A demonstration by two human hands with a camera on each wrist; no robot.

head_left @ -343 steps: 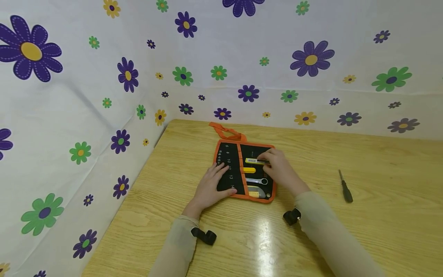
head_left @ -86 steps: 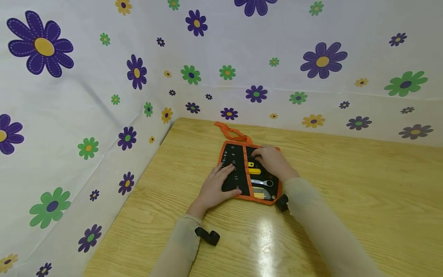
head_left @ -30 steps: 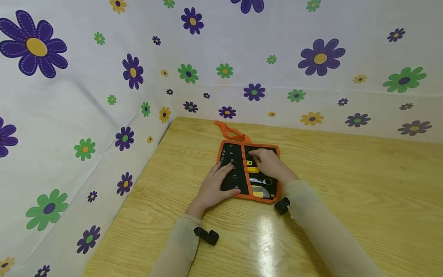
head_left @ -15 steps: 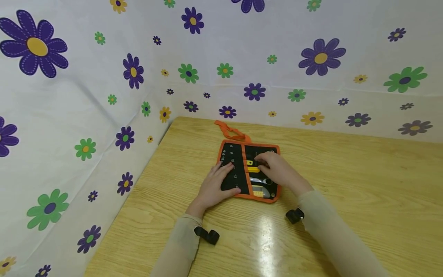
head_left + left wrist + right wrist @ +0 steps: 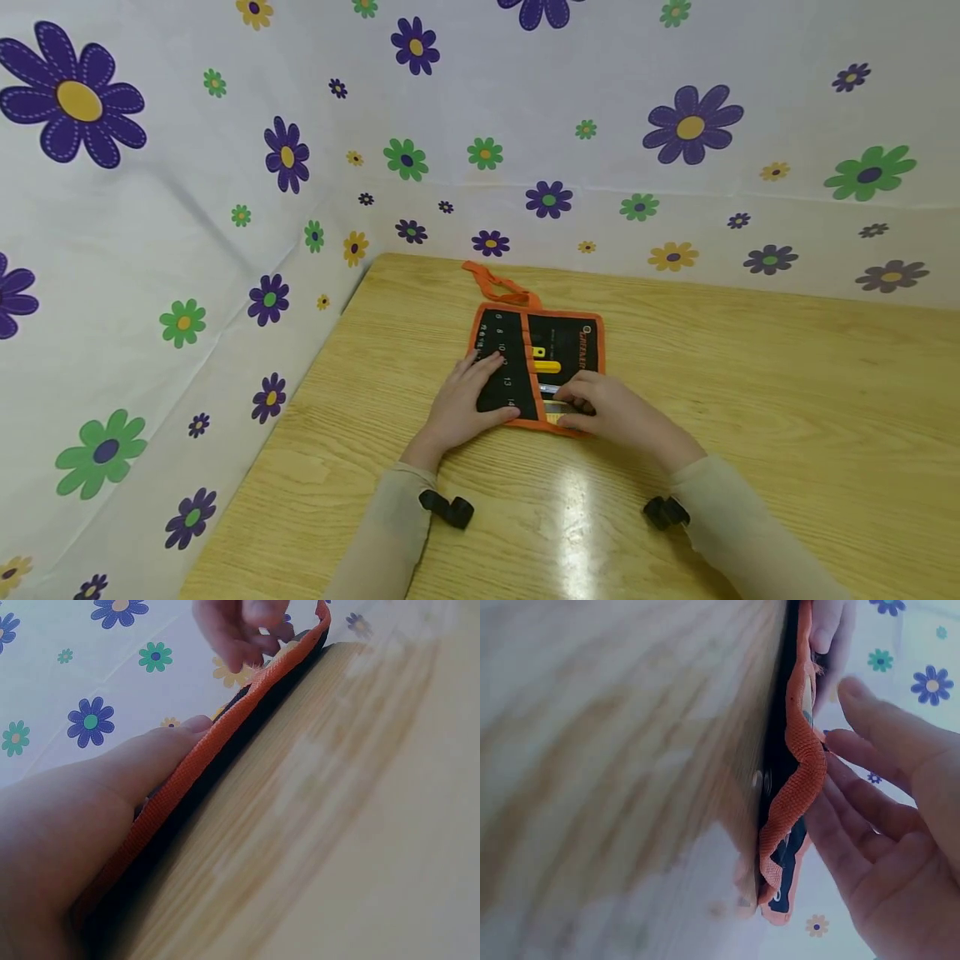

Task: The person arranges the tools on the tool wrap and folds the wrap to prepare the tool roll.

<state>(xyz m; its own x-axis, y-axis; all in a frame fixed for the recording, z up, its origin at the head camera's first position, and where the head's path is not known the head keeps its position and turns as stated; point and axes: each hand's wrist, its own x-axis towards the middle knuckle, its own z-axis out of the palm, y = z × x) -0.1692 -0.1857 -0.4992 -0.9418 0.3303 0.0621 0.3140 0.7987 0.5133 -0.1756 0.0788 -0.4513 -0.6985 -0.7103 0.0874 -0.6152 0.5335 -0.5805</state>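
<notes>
A black tool pouch with orange edging lies flat on the table. My left hand rests spread on its numbered pocket side, the thumb on the near edge. Over the pouch's near right corner is my right hand, fingers bent and thumb apart in the right wrist view; fingertips hover at or touch the tools there. From the pockets stick out a yellow end with a hole, a yellow handle, a silver wrench and a yellow-and-grey tool. My right hand partly hides the last two.
An orange strap trails from the pouch's far side. The wooden table extends widely to the right. A flowered white sheet stands behind and to the left.
Earlier my right hand held a yellow-labelled tool above the pouch, and a screwdriver lay at right; neither shows so now. Lately the right hand moved from the far pockets toward the near corner.
</notes>
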